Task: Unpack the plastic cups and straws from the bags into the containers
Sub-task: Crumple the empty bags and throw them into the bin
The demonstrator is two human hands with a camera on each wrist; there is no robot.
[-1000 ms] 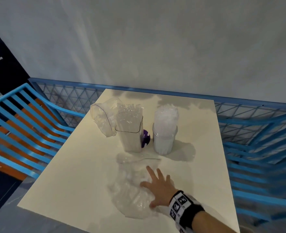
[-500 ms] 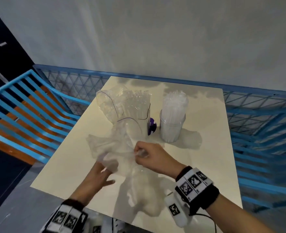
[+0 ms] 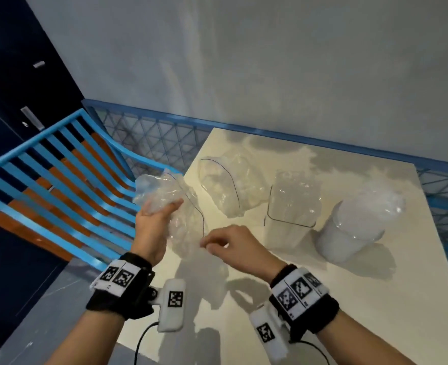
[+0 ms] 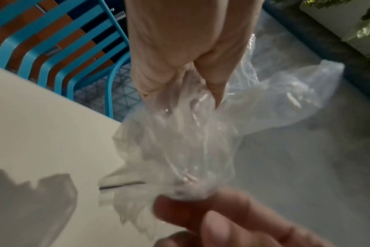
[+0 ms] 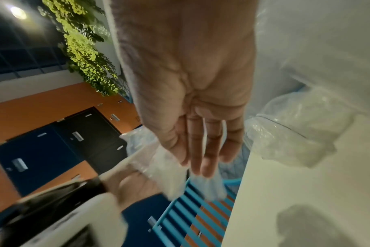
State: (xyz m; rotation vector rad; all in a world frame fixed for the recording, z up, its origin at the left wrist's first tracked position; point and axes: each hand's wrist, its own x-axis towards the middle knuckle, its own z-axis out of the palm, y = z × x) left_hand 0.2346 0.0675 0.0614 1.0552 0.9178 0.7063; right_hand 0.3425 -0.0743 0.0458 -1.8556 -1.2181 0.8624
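A: Why is the clear bag (image 3: pixel 176 206) held up, nearer the person than the straw container (image 3: pixel 291 204)?

B: I think it must be opened. The left hand (image 3: pixel 153 219) clutches its crumpled body, and the right hand (image 3: pixel 226 242) pinches its edge.

A: And the cups?

B: The cup stack (image 3: pixel 359 219) stands on the surface (image 3: pixel 323 299), just right of the straw container. A second bag (image 3: pixel 228 185) lies left of it.

Dim, cool light overall. Hard dark shadows fall on the table (image 3: pixel 349 299) toward the viewer, so the light sits high and ahead. Both wrist views are soft with motion blur; nearest fingers (image 4: pixel 232 222) are out of focus. Lamp (image 5: pixel 17 12) flares. Wide-angle bending at edges.
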